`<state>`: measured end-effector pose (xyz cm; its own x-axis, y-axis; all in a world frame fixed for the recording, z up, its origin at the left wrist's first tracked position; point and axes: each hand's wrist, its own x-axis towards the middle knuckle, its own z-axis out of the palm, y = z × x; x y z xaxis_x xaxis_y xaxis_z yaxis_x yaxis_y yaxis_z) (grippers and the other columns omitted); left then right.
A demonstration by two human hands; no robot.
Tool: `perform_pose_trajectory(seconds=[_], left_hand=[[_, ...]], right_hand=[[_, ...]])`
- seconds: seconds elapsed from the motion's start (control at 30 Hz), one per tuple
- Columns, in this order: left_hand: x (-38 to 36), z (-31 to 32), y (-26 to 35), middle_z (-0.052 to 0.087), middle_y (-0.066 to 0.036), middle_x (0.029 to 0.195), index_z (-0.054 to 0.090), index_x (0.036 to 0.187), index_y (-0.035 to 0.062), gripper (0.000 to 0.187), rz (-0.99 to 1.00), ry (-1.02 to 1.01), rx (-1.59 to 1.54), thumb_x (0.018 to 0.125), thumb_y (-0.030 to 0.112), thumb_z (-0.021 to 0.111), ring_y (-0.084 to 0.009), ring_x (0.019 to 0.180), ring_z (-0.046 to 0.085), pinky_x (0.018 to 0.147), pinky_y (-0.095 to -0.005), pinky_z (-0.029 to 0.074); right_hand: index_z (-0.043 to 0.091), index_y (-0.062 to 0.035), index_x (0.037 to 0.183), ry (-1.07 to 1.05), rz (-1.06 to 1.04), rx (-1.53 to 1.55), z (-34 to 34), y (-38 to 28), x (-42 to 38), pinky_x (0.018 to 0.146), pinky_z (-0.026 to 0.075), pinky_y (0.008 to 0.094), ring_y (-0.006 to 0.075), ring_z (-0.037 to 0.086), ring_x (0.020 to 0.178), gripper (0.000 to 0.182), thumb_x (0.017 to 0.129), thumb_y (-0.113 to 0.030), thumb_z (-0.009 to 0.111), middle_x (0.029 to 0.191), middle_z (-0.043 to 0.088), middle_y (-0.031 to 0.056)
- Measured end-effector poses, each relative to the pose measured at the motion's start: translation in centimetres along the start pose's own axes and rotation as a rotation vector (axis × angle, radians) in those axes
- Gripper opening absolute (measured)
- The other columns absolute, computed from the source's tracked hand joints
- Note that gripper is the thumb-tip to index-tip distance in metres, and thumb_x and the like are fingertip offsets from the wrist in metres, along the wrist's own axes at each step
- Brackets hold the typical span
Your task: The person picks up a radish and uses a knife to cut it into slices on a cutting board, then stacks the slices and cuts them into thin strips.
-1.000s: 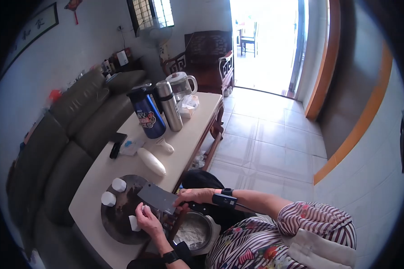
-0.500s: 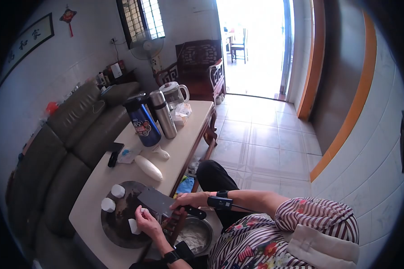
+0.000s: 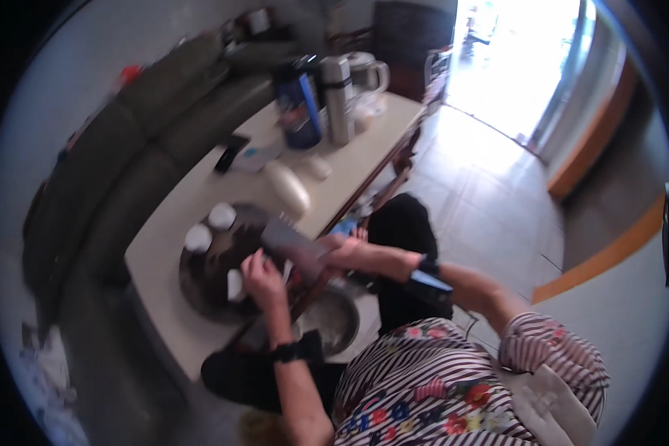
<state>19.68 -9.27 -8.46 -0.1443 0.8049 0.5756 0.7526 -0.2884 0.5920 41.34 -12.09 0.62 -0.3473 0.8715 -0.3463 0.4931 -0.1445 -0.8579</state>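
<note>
A broad grey steel cleaver (image 3: pixel 288 239) is being gripped by the right hand (image 3: pixel 340 251), blade reaching left over the dark round chopping board (image 3: pixel 201 286) on the worktop (image 3: pixel 201 201). Just below the blade, a small white dough piece (image 3: pixel 236 285) is being pinned by the left hand (image 3: pixel 259 270).

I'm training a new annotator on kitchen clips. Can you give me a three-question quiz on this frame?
1. True or false: the right hand holds the cleaver.
2. Where do the dough pieces lie? A) on the round board B) in the metal bowl C) on the floor
3. Fill in: the left hand is over the ____.

Key: 1 true; 2 A; 3 board.
</note>
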Motion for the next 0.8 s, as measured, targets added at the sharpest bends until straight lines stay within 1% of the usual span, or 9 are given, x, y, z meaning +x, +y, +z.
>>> perform_pose_trajectory(seconds=[0.07, 0.23, 0.27, 0.33, 0.4, 0.6, 0.67, 0.7, 0.8], left_hand=[[0.0, 0.2, -0.4, 0.064, -0.017, 0.099, 0.068, 0.104, 0.0008, 0.024, 0.015, 0.086, 0.022, 0.08, 0.003, 0.067, -0.033, 0.087, 0.063, 0.074, -0.0395, 0.051], [0.9, -0.8, 0.9, 0.067, -0.015, 0.087, 0.071, 0.094, -0.0014, 0.015, -0.275, 0.035, -0.203, 0.08, 0.001, 0.067, -0.0264, 0.075, 0.066, 0.07, -0.0361, 0.052], [1.2, -1.0, 1.6, 0.067, -0.015, 0.086, 0.071, 0.093, -0.0021, 0.014, -0.388, -0.011, -0.283, 0.08, 0.001, 0.067, -0.0265, 0.075, 0.066, 0.07, -0.0362, 0.052], [1.6, -0.4, 1.7, 0.066, -0.016, 0.088, 0.07, 0.094, -0.0024, 0.015, -0.287, -0.042, -0.202, 0.079, 0.0, 0.065, -0.0302, 0.078, 0.065, 0.072, -0.0384, 0.052], [1.4, -0.3, 2.0, 0.065, -0.017, 0.089, 0.069, 0.094, -0.0027, 0.016, -0.191, -0.076, -0.121, 0.079, -0.002, 0.063, -0.0339, 0.08, 0.064, 0.074, -0.0407, 0.052], [0.6, -2.0, 0.9, 0.064, -0.016, 0.1, 0.068, 0.099, -0.0022, 0.019, 0.163, -0.09, 0.089, 0.082, -0.002, 0.061, -0.0334, 0.091, 0.062, 0.079, -0.0405, 0.052], [0.4, -2.5, -0.5, 0.064, -0.016, 0.101, 0.067, 0.099, -0.002, 0.017, 0.31, -0.19, 0.057, 0.084, -0.002, 0.059, -0.0337, 0.093, 0.062, 0.082, -0.0408, 0.051], [0.6, -2.7, -0.2, 0.064, -0.016, 0.101, 0.067, 0.099, -0.002, 0.017, 0.306, -0.201, 0.063, 0.084, -0.002, 0.059, -0.0337, 0.093, 0.062, 0.082, -0.0408, 0.051], [1.3, -3.0, 0.6, 0.064, -0.016, 0.101, 0.067, 0.1, -0.0014, 0.018, 0.32, -0.261, 0.054, 0.084, -0.001, 0.061, -0.034, 0.093, 0.062, 0.083, -0.0408, 0.051]], right_hand=[[0.051, -0.0005, 0.097, 0.066, -0.178, -0.126, 0.3, 4.5, 2.8, 0.051, 0.045, 0.0259, 0.0115, 0.057, 0.056, 0.017, 0.087, -0.012, 0.056, 0.068, 0.06, 0.0046], [0.051, 0.0038, 0.118, -0.066, -0.243, -0.078, -0.7, 0.7, -0.3, 0.055, 0.048, 0.0295, 0.0132, 0.059, 0.058, 0.031, 0.089, -0.007, 0.05, 0.071, 0.061, 0.0071], [0.05, 0.0043, 0.121, 0.051, -0.329, -0.223, -0.3, 1.2, -0.1, 0.059, 0.05, 0.0327, 0.0188, 0.062, 0.061, 0.035, 0.088, -0.007, 0.051, 0.072, 0.062, 0.011], [0.049, 0.0048, 0.124, 0.171, -0.399, -0.351, -0.4, 1.4, -0.2, 0.062, 0.051, 0.0359, 0.0245, 0.065, 0.064, 0.038, 0.087, -0.007, 0.052, 0.074, 0.062, 0.0148], [0.048, 0.0059, 0.113, 0.148, -0.431, -0.39, -0.9, 1.2, -0.4, 0.087, 0.045, 0.0553, 0.0453, 0.063, 0.082, 0.033, 0.085, -0.01, 0.053, 0.074, 0.062, 0.0275], [0.05, 0.0045, 0.1, 0.156, -0.43, -0.593, -1.8, 0.0, -1.2, 0.084, 0.046, 0.0538, 0.0418, 0.065, 0.072, 0.022, 0.083, -0.009, 0.056, 0.067, 0.062, 0.0226], [0.051, 0.0046, 0.097, 0.158, -0.49, -0.572, -1.6, -0.1, -0.9, 0.077, 0.049, 0.0508, 0.041, 0.064, 0.068, 0.02, 0.082, -0.008, 0.057, 0.066, 0.062, 0.021], [0.051, 0.0047, 0.094, 0.155, -0.512, -0.585, -1.6, -0.3, -0.8, 0.066, 0.05, 0.0469, 0.0393, 0.064, 0.065, 0.02, 0.08, -0.007, 0.058, 0.065, 0.062, 0.02], [0.052, 0.0044, 0.093, 0.102, -0.538, -0.643, -1.4, -0.8, -0.6, 0.058, 0.051, 0.0441, 0.0372, 0.065, 0.065, 0.02, 0.078, -0.006, 0.06, 0.064, 0.062, 0.0195]])
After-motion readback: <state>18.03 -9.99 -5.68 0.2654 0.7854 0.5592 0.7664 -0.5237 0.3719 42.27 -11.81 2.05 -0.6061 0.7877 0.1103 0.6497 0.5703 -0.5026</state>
